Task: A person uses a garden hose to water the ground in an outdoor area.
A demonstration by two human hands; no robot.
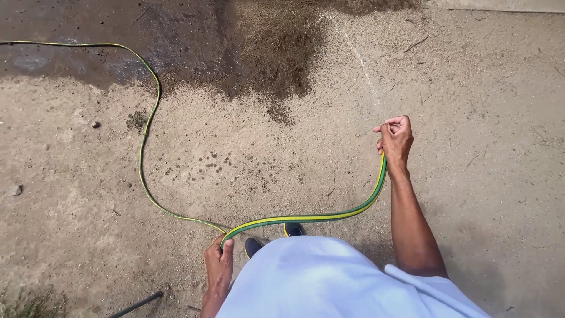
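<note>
While the green-and-yellow garden hose (144, 147) trailed in from the far left edge and snaked down across the sandy concrete ground (482, 176), you stood at the watering step, with a dark wet patch (259, 53) already spread across the upper part of the surface. Your left hand (218, 268) was curled shut around the hose low in the view, just beside your white shirt (329, 282) and near the dark shoes (273, 235) with yellow trim, taking up the slack. From there the hose swung right in a shallow loop and rose to your right hand (395, 141), which was clenched on the hose end with the fingers pinched over the outlet; a thin jet of water (362, 65) shot up and away toward the wet area. By my reading, the next move called for a firm pinch at the outlet and for slack fed from the left hand, so the jet could reach the dry ground. A small stone (95, 124) lay well apart on the left.
</note>
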